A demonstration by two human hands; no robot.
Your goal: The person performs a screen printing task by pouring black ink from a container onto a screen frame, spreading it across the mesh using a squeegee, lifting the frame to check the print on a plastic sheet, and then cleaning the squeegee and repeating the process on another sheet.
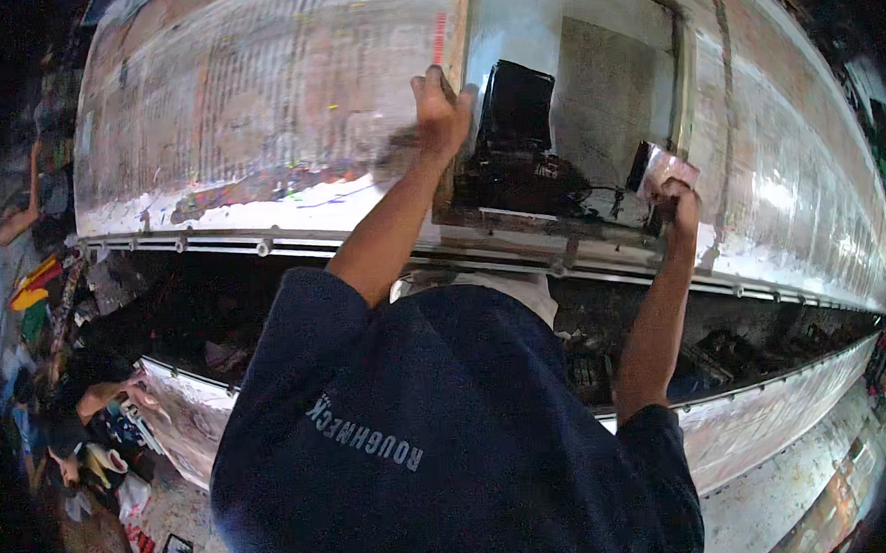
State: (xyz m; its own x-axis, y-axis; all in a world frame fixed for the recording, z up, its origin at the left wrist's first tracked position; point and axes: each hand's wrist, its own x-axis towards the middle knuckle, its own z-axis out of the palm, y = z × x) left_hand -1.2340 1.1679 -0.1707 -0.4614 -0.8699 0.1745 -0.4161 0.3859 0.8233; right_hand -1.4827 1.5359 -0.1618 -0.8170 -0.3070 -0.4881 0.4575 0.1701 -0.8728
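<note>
A screen-printing frame [688, 73] with wooden sides leans on the long, pale, paint-stained table [273, 95] ahead of me. Black ink covers the lower part of its mesh, and a black rectangular patch [519, 97] shows on it. My left hand [442, 116] is closed round the frame's left side, arm stretched forward. Near the lower right corner, my right hand [674, 194] grips a pale, flat squeegee [670, 167] whose left edge is stained black. The right fingers are curled round it; motion softens their outline.
A metal rail with knobs [263, 248] runs along the table's near edge. Behind me stands a second long table [771, 424], with a dark, cluttered gap between. At left, other people's arms [24, 213] and hands [139, 393] show beside coloured items [35, 288].
</note>
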